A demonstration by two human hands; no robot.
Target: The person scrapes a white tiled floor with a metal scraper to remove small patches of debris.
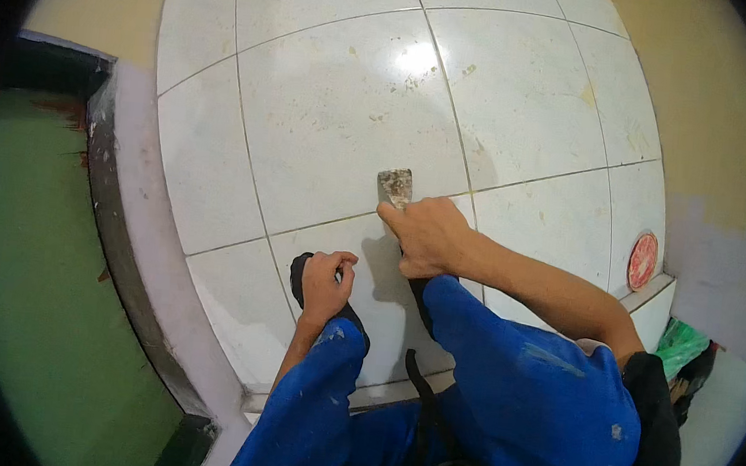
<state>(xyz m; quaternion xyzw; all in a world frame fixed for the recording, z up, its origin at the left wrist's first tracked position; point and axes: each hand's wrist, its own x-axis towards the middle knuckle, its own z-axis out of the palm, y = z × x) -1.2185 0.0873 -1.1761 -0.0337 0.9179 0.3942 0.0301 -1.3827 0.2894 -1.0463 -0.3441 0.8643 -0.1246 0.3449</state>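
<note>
My right hand point(433, 238) is closed around the handle of a putty knife point(395, 186), which is mostly hidden in my grip. Its short, wide metal blade is stained with brown and whitish residue and points away from me, just above the white tiled floor point(329, 123) or resting on it; I cannot tell which. Over my left shoe, in front of my knee, my left hand point(326, 284) hangs with its fingers curled in and nothing visible in them. Yellowish smears and small brown flecks mark the tiles beyond the blade.
To the left, a pale wall edge point(155, 241) borders a green surface point(43, 249) with a dark frame. A yellowish wall point(704, 102) rises on the right. Near it, a round red-and-white object point(643, 261) stands by a low ledge, with green plastic point(681, 347) behind.
</note>
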